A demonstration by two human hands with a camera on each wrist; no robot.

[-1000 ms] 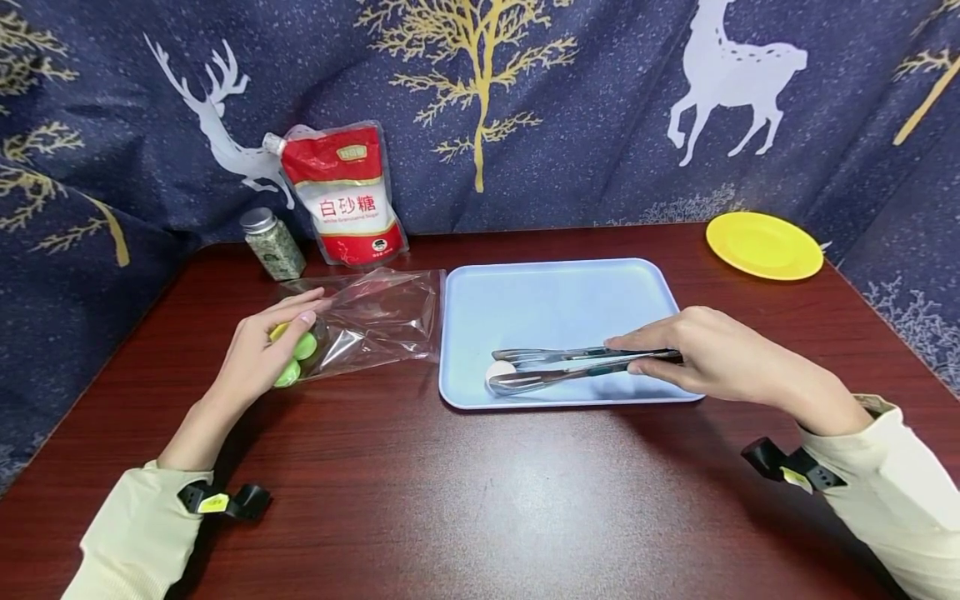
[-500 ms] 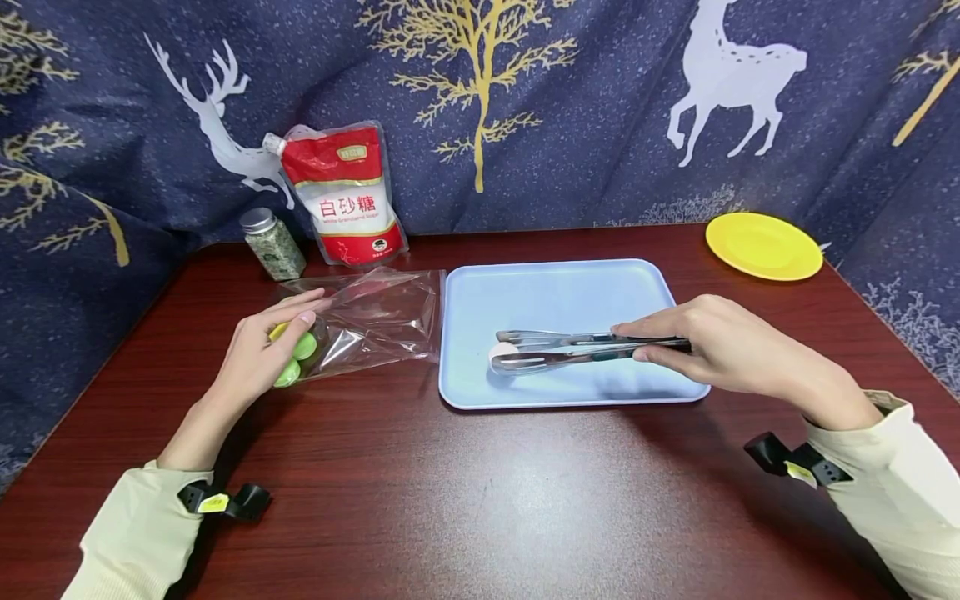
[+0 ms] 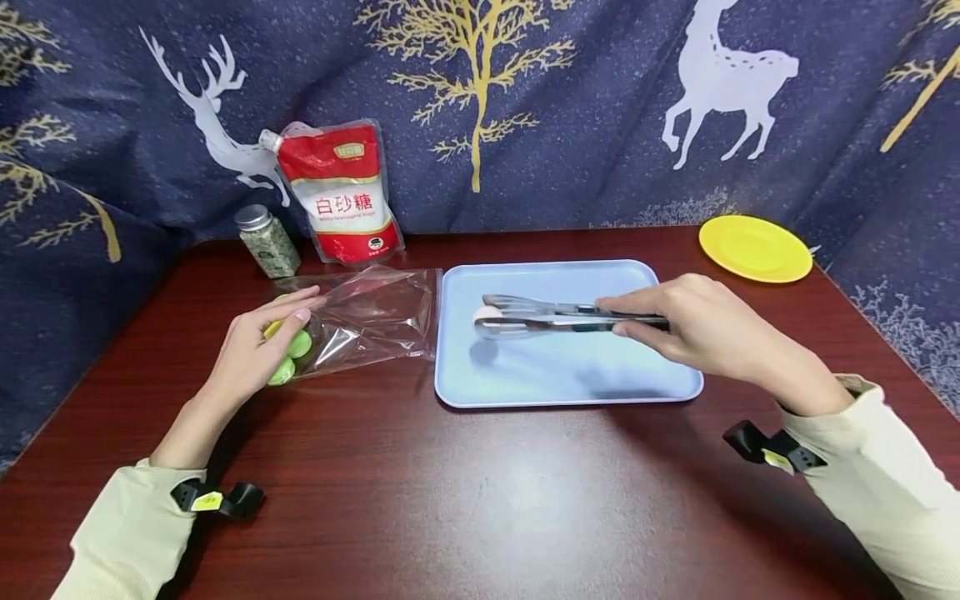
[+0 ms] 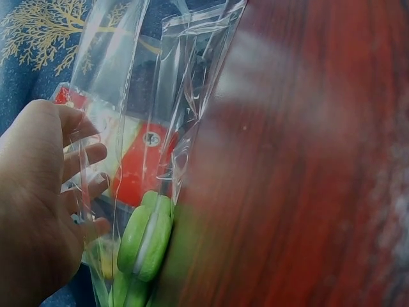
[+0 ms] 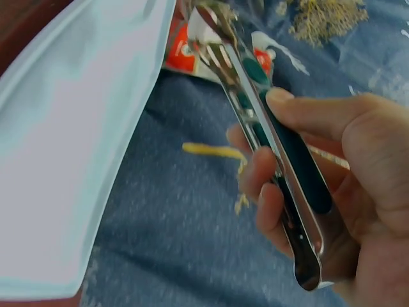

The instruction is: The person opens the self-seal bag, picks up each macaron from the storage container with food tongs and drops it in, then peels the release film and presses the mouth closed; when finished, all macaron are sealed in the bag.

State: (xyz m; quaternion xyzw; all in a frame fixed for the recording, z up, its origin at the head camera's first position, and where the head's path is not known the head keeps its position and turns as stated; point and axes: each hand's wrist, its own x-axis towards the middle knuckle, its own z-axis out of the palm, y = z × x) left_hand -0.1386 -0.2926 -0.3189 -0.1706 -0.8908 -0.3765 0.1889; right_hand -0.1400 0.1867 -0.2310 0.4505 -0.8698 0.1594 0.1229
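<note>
My right hand (image 3: 708,325) grips a pair of metal tongs (image 5: 295,169) with dark green grip pads. Their tips pinch a small white round piece (image 3: 487,317), raised over the blue tray (image 3: 517,379), where its shadow falls below. At the left, my left hand (image 3: 251,342) rests on a clear plastic bag (image 3: 386,304) with fingers loosely extended. Green macarons (image 4: 146,240) with white filling lie in the bag beside the thumb, and a yellow one (image 3: 273,329) is partly hidden by the hand. In the left wrist view, the fingers overlap the bag's film.
Behind the bag stand a red and white sugar pouch (image 3: 341,196) and a glass seasoning jar (image 3: 270,246) with a grey lid. A yellow plate (image 3: 756,248) lies at the back right. A dark blue patterned cloth (image 3: 585,167) hangs behind the wooden table (image 3: 420,500).
My right hand has lifted the tongs and the white piece off the tray and brought them slightly left, towards the bag. The left hand has stayed on the bag.
</note>
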